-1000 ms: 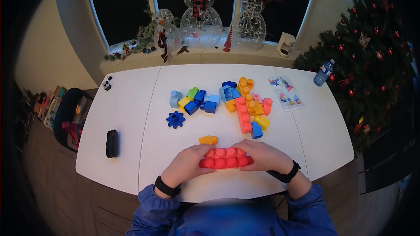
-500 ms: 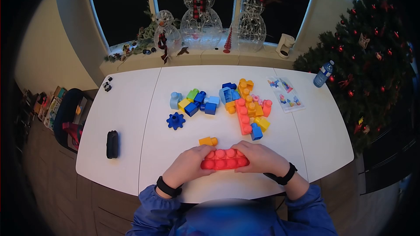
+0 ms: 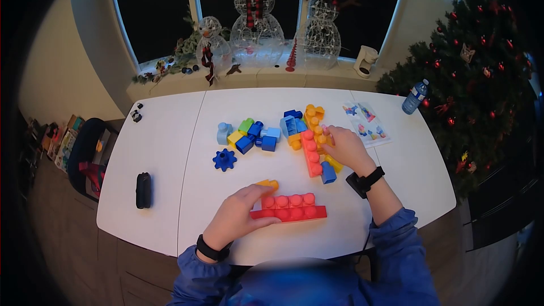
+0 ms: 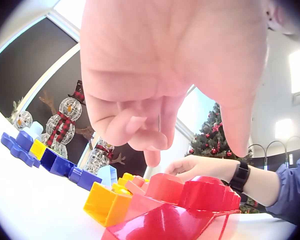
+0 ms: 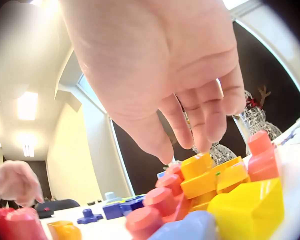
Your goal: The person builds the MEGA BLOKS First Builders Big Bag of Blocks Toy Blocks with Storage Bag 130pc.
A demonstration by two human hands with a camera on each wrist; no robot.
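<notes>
Both approx. half-spread: L hand (image 3: 238, 214) astride red blocks (image 3: 294, 213), R hand (image 3: 349, 149) over orange blocks (image 5: 199, 186), prob. w/o grip.

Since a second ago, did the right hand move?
Yes: the right hand went forward across the white table, away from the left hand toward the orange bricks.

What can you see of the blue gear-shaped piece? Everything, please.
The blue gear-shaped piece is dark blue, apparently plastic, with rounded teeth around its rim and a post at its centre. It lies flat on the white table, post up, nearer the person than the light blue block. Nothing but the table touches it.
</notes>
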